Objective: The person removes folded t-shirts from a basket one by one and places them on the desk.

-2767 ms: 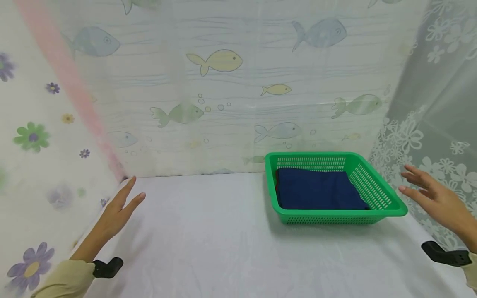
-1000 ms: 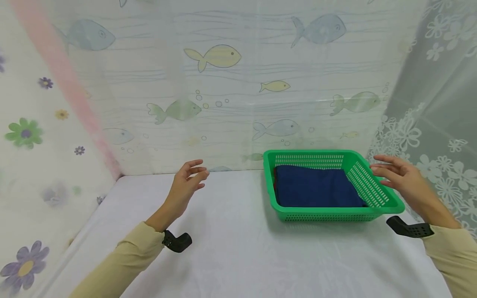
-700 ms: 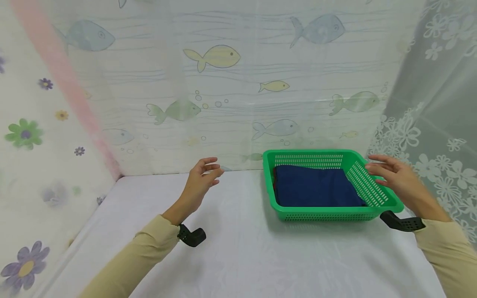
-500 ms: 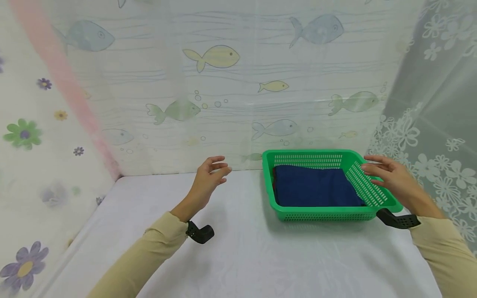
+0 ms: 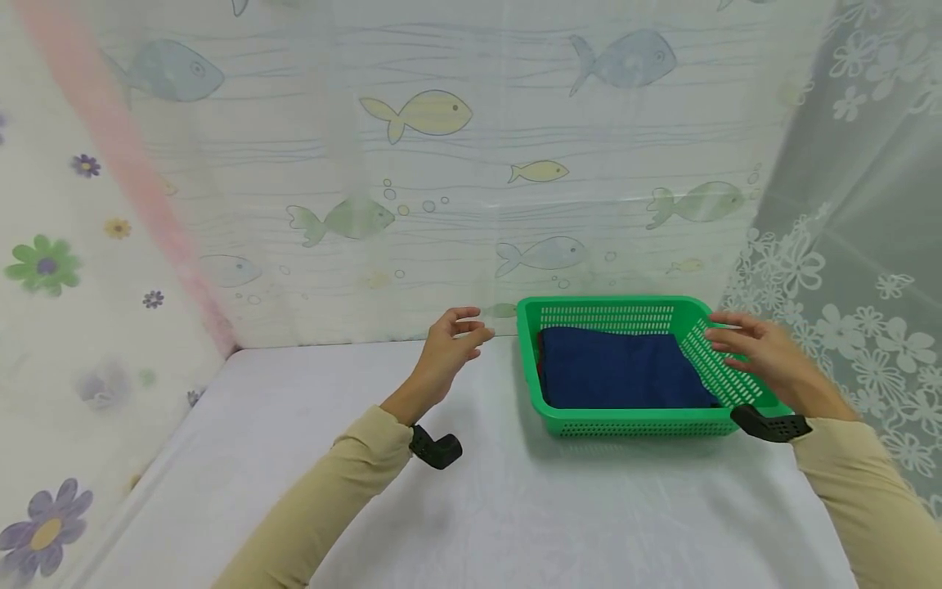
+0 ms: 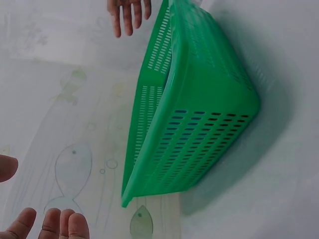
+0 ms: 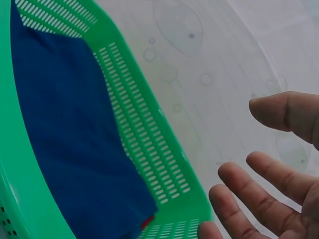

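A green plastic basket (image 5: 648, 421) with slotted walls stands on the white-covered table, right of centre. Folded navy blue cloth (image 5: 618, 368) lies inside it, and a bit of red shows at the cloth's left edge. My left hand (image 5: 445, 352) is in the air left of the basket, fingers loosely bent, holding nothing. Over the basket's right side hovers my right hand (image 5: 765, 356), fingers loosely spread and nothing in them. In the right wrist view, the blue cloth (image 7: 75, 134) and the spread right hand (image 7: 279, 194) appear apart from each other.
White cloth covers the table (image 5: 309, 458). Behind it hangs a fish-print curtain (image 5: 434, 245); a flower-print sheet (image 5: 96, 343) closes the left side, a lace-patterned sheer curtain (image 5: 868, 270) the right. Each wrist wears a black camera strap.
My left hand has moved right across the table towards the basket's left side. My right hand has come left, over the basket's right rim. The basket and cloth stay in place.
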The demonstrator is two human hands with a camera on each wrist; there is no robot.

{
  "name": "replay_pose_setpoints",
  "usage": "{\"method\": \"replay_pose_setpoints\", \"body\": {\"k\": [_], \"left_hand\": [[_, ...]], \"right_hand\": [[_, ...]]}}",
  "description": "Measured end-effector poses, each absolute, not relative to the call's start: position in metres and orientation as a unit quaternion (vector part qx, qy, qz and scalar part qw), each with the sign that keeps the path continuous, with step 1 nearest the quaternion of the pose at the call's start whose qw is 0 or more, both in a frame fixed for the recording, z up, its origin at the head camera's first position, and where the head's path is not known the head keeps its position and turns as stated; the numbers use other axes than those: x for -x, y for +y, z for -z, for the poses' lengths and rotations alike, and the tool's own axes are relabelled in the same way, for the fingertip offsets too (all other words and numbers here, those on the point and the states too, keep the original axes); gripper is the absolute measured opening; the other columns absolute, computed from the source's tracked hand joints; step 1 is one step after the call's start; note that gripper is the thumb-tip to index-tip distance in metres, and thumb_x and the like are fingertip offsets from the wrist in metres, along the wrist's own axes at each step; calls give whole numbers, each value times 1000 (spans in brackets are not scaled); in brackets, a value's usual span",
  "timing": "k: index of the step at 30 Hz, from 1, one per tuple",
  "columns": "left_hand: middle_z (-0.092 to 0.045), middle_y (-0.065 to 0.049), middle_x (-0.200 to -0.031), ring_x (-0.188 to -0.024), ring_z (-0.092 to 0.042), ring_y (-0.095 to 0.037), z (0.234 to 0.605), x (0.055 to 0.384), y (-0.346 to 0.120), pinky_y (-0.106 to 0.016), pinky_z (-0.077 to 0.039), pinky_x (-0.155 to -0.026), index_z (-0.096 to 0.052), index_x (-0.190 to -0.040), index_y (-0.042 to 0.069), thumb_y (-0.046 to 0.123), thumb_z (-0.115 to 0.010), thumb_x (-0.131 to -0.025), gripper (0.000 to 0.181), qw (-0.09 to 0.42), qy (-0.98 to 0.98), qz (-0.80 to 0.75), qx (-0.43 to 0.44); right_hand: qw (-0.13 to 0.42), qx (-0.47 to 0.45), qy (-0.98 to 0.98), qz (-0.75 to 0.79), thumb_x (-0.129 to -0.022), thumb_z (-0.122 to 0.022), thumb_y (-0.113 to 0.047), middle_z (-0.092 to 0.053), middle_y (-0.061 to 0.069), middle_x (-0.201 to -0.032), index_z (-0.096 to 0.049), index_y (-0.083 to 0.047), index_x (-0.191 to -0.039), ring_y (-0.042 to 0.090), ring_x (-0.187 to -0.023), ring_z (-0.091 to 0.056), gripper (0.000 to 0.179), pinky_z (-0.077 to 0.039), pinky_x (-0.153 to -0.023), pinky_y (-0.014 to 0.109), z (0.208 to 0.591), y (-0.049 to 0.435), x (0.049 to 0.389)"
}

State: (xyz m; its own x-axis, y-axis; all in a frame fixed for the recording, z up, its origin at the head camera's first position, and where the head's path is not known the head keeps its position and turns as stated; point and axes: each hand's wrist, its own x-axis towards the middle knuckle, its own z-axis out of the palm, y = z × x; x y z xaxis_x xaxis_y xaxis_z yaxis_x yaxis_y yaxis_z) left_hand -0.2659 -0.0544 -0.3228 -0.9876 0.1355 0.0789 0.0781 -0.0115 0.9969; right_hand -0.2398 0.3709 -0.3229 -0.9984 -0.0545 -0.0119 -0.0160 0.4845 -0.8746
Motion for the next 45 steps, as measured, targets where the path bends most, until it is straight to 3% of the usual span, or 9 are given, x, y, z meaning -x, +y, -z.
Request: {"method": "replay_pose_setpoints", "body": {"k": [4, 8, 10, 20, 33, 45], "left_hand": [[-56, -15, -116, -109, -55, -30, 324, 269, -43, -42, -44, -97, -53, -130, 4, 13, -67, -91, 42, 36, 718, -690, -80], [-56, -13, -116, -106, -56, -26, 325, 271, -32, -40, -44, -96, -53, -129, 4, 13, -68, -89, 44, 46, 727, -681, -79], [-56, -13, -115, -104, -57, -26, 325, 272, -27, -40, -45, -95, -53, -130, 3, 12, -67, -89, 45, 54, 723, -684, -78], [-56, -12, -120, -113, -52, -27, 325, 277, 4, -45, -40, -100, -53, -131, 7, 16, -71, -88, 48, 87, 744, -660, -63], [-54, -14, -129, -114, -55, -30, 329, 274, 40, -44, -46, -93, -49, -138, 11, 24, -72, -89, 56, 98, 799, -588, -76], [-47, -19, -137, -121, -50, -33, 343, 282, 55, -46, -43, -96, -38, -144, 7, 23, -64, -95, 58, 100, 805, -578, -88]], "right_hand": [[37, 23, 866, 498, -100, -50, -42, -27, 22, -148, -29, -5, -149, 17, -114, -48, 65, -45, -93, 34, 323, 367, 244], [56, 29, 862, 504, -101, -50, -41, -24, 29, -149, -22, 1, -151, 42, -128, -35, 71, -33, -102, 57, 324, 363, 247], [64, 25, 859, 507, -100, -51, -42, -24, 29, -149, -21, 2, -151, 45, -130, -32, 74, -30, -103, 59, 325, 362, 250], [98, 17, 857, 506, -100, -53, -40, -17, 33, -151, -10, 2, -153, 49, -135, -25, 81, -30, -104, 58, 325, 365, 258], [134, -6, 851, 508, -100, -54, -32, -18, 34, -150, -7, 5, -152, 49, -135, -26, 79, -34, -103, 55, 333, 368, 266], [153, -14, 855, 495, -98, -57, -33, -27, 32, -148, -15, 6, -151, 48, -133, -30, 78, -40, -100, 50, 341, 368, 269]]}}
